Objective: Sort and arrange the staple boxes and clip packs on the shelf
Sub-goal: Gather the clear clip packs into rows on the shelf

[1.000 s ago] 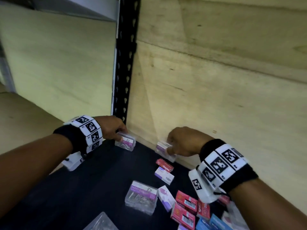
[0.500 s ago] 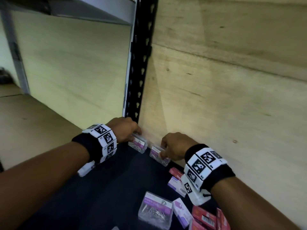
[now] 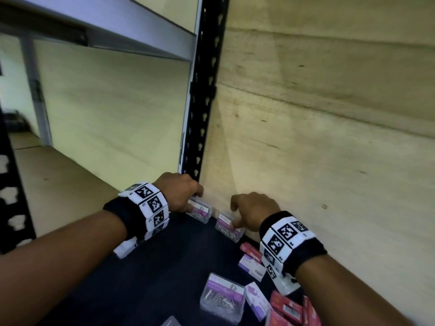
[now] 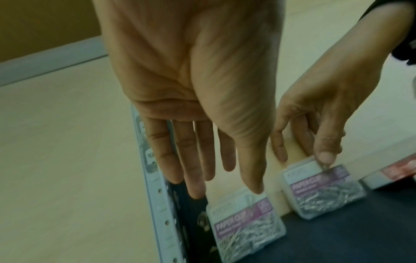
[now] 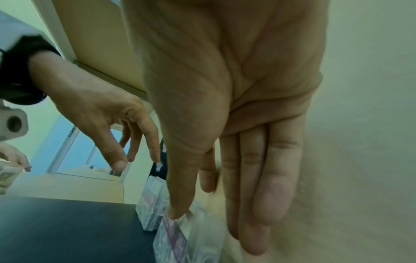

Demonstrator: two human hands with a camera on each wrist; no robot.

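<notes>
Two small clear paper clip packs with purple labels stand side by side at the back of the dark shelf, against the plywood wall. My left hand hovers over the left pack. Its fingers are straight and its thumb tip sits just above the pack's top. My right hand holds the right pack by its top edge. Its thumb is on the front and its fingers run behind, along the wall. The right wrist view shows that thumb tip on the right pack.
A larger clear clip pack lies nearer me, with purple-white staple boxes and red staple boxes scattered at the lower right. A black perforated upright stands in the back corner. A grey shelf beam runs overhead.
Both hands moved their clip packs back toward the corner and set them against the wall. My left fingers have come off their pack, and the two packs now stand closer together.
</notes>
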